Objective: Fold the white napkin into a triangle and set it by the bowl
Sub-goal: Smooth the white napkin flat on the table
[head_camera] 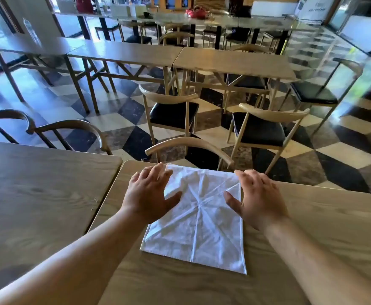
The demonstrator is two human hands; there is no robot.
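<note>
- Wooden table fills the near view, in a dining room with a black-and-cream checkered floor.
- Left hand: fingers spread apart and flat, palm down, pressing the far left corner of the napkin; thumb lies on the cloth.
- Right hand: fingers also spread and flat, covering the far right edge of the napkin; thumb rests on the cloth.
- White napkin lies unfolded and flat on the table between the hands. Its long axis runs away from the person, the far edge near the table's far rim, the near edge closer to the body. Creases fan out from its middle like a star.
- Wooden chair stands just past the table's far edge.
- More tables and dark-seated chairs stand beyond.
</note>
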